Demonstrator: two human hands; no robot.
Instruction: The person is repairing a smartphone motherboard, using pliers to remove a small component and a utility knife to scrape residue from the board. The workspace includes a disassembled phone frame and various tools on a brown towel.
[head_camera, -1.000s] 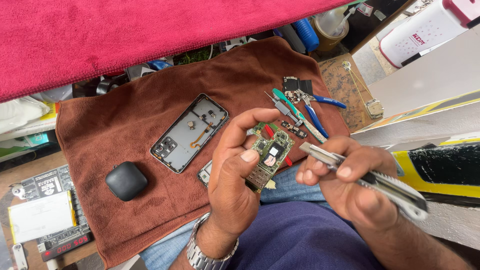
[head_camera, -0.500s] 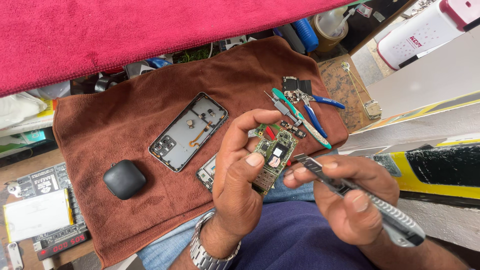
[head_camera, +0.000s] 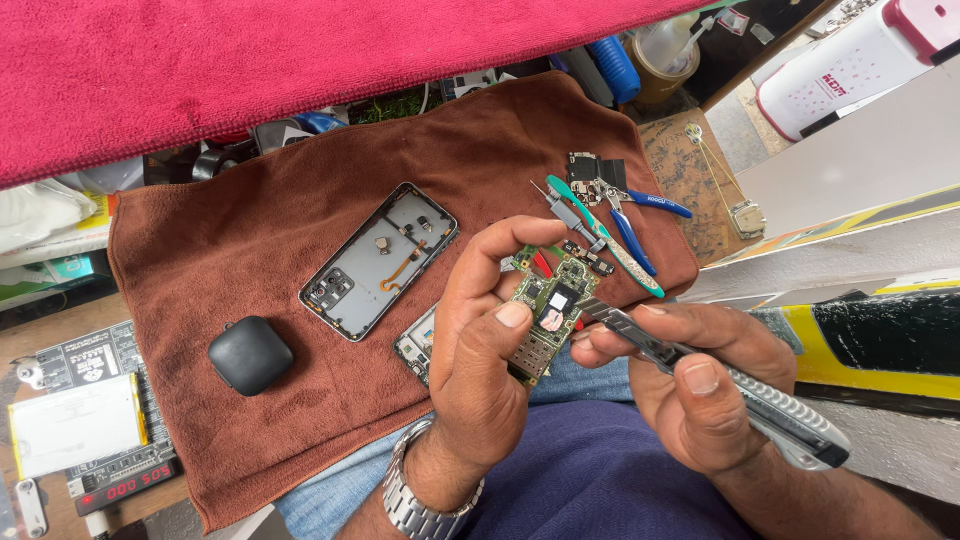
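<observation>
Change: since half a second ago I see the utility knife (head_camera: 720, 375) tip drawn closer, now touching the green circuit board (head_camera: 548, 312); a second ago it sat apart.
Left hand (head_camera: 487, 350): grip closed on the circuit board, thumb on its face, fingers curled behind its top edge.
Right hand (head_camera: 700, 385): grip closed round the knife's metal handle, thumb on top.
Board position: held up over my lap, just past the brown towel's (head_camera: 300, 420) near edge.
Edges: open phone shell (head_camera: 378, 260) lies mid-towel; blue-handled pliers (head_camera: 625, 205) and teal tweezers (head_camera: 605, 235) crowd the towel's right edge.
Room: black case (head_camera: 250, 354) lies well left; bare towel between it and my hands.
</observation>
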